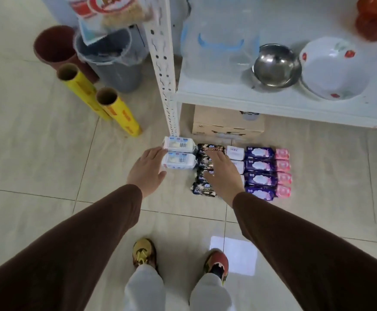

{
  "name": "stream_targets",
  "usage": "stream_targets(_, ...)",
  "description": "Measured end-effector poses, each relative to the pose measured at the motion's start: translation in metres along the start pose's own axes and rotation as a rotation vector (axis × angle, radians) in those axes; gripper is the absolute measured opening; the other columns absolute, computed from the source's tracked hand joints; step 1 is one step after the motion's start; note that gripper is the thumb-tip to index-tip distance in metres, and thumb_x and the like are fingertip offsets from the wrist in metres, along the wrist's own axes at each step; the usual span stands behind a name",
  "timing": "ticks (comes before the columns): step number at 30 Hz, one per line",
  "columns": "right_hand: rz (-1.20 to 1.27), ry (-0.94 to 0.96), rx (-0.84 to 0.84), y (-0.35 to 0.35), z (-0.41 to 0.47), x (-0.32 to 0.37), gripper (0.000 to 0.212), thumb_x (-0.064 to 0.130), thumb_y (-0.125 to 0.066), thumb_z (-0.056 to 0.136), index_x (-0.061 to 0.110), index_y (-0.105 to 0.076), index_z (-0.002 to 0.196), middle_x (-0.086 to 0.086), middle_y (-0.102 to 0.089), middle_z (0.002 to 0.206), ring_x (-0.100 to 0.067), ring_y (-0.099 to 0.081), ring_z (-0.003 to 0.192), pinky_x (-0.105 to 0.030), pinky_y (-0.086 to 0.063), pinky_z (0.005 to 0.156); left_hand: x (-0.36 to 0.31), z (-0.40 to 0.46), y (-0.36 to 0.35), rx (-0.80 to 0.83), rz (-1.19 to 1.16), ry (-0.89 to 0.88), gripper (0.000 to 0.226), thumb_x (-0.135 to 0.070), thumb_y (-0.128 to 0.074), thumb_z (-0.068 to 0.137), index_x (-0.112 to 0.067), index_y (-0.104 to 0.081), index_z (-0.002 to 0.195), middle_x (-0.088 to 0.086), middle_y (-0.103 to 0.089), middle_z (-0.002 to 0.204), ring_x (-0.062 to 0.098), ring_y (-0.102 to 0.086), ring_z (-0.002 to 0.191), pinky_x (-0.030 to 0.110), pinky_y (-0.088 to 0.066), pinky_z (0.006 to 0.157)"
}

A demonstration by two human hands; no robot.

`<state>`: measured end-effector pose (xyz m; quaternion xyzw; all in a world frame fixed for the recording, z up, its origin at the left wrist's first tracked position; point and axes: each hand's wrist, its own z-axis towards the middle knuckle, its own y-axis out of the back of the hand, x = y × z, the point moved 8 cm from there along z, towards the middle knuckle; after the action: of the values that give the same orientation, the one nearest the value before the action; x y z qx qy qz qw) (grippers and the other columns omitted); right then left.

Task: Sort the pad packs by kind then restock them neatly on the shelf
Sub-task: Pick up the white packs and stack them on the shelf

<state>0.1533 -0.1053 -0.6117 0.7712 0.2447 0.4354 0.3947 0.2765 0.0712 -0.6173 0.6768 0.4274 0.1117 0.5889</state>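
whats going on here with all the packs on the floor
A person stands over pad packs laid on the floor in columns by kind: white, black, purple and pink. The left hand reaches beside the white packs and the right hand spreads over the black ones, fingers open. Nothing is lifted to the shelf yet.

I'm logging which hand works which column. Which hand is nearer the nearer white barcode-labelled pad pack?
Left. The left hand has its fingertips at the white barcode-labelled pad pack's left end; the right hand hovers over the black packs beside it.
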Motion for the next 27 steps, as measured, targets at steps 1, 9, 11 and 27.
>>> stream_targets(1, 0.006, -0.017, 0.014, -0.022, 0.010, -0.008, 0.056, 0.019, -0.059, 0.092, 0.019, -0.040, 0.145, -0.001, -0.046, 0.142, -0.023, -0.044, 0.130, -0.033, -0.036, 0.106, 0.012, 0.011, -0.020, 0.009, -0.007, 0.001, 0.066, -0.022, -0.064, 0.090, -0.015, -0.037, 0.150, 0.001, -0.034, 0.156, 0.020, -0.028, 0.143, 0.035, -0.031, 0.113)
stream_targets(9, -0.036, -0.044, 0.097, -0.168, 0.101, -0.061, 0.062, 0.021, -0.060, 0.091, 0.017, -0.037, 0.148, -0.003, -0.042, 0.144, -0.025, -0.044, 0.128, -0.037, -0.040, 0.104, 0.092, 0.100, -0.145, 0.048, -0.060, 0.009, 0.064, -0.024, -0.064, 0.090, -0.018, -0.038, 0.148, -0.002, -0.036, 0.154, 0.019, -0.031, 0.140, 0.038, -0.036, 0.112)
stream_targets(11, -0.038, -0.038, 0.087, -0.192, 0.124, -0.069, 0.061, 0.019, -0.060, 0.089, 0.018, -0.039, 0.146, -0.003, -0.044, 0.141, -0.025, -0.046, 0.124, -0.040, -0.043, 0.101, 0.106, 0.121, -0.167, 0.053, -0.052, 0.013, 0.064, -0.024, -0.064, 0.090, -0.018, -0.037, 0.148, -0.002, -0.035, 0.155, 0.019, -0.030, 0.141, 0.039, -0.036, 0.113)
stream_targets(27, -0.314, -0.051, 0.072, -0.303, 0.192, -0.096, 0.077, 0.031, -0.077, 0.078, 0.013, -0.035, 0.139, -0.009, -0.041, 0.129, -0.028, -0.038, 0.116, -0.037, -0.046, 0.091, 0.151, 0.233, -0.239, 0.142, -0.002, 0.018, 0.070, -0.025, -0.064, 0.092, -0.014, -0.028, 0.151, 0.003, -0.023, 0.158, 0.029, -0.033, 0.138, 0.045, -0.037, 0.111)
